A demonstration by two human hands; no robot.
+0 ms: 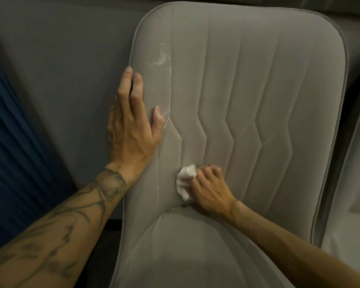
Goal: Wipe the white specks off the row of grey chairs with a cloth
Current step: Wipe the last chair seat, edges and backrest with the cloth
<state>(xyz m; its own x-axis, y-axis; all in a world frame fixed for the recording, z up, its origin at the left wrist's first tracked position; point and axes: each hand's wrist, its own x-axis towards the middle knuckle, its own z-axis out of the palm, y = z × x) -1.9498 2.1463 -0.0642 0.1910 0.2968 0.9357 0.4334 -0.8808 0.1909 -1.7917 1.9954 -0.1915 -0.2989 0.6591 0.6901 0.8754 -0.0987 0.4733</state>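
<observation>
Landmark: grey chair backrest (247, 84).
Left hand (133, 121): flat, fingers straight, pressing the backrest's left edge.
Right hand (208, 188): gripping a crumpled white cloth (185, 179) low on the backrest.
White smear (161, 57): upper left (above the fingertips).

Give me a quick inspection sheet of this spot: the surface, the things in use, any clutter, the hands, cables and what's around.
Surface: grey chair with a stitched backrest; white smear near its upper left edge.
Job's things: white cloth, bunched, pressed to the lower backrest just above the seat.
Clutter: nothing seen.
Hands: left hand lies flat, fingers straight, on the backrest's left edge; right hand grips the cloth.
Cables: nothing seen.
Surroundings: grey panel behind, blue pleated surface at the left, neighbouring chair at the right edge.
</observation>
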